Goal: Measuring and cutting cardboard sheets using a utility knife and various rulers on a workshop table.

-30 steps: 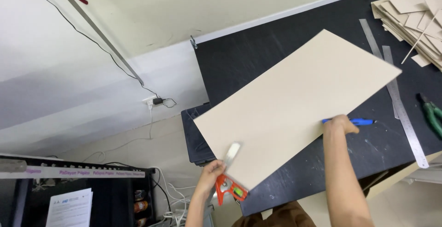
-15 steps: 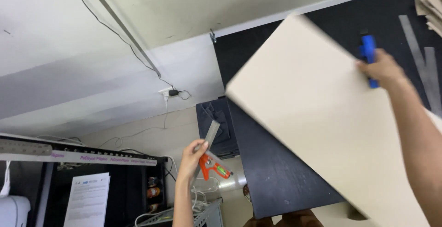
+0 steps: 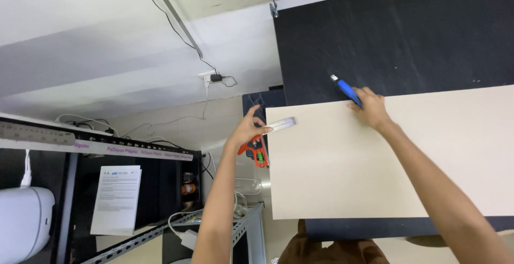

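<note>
Left hand: the left hand (image 3: 247, 130) was raised at the left edge of the board, fingers partly curled together and pinched on the near end of a small metal ruler (image 3: 280, 126); index finger pointed up, thumb under the ruler.
Ruler: it stuck out rightward from the left hand, lying flat across the board's upper left corner, slightly tilted.
Orange tool: an orange-handled tool (image 3: 256, 149) sat just below the left hand, off the board's left edge; whether the hand also gripped it could not be told, since the palm covered its top.
Board: a large pale beige board (image 3: 375, 167) lay between and below both hands on the dark table (image 3: 396, 39); its right end was cut off by the frame.
Right hand: the right hand (image 3: 369, 108) rested on the board's upper edge, fingers closed around a blue utility knife (image 3: 345, 88).
Knife: it pointed up-left from the right hand, tip over the dark table just beyond the board's edge; its rear half was hidden in the fist, and whether the blade was out was too small to judge.
Cut off: both forearms ran out of the bottom of the frame; the table's near edge was partly hidden by the board.
</note>
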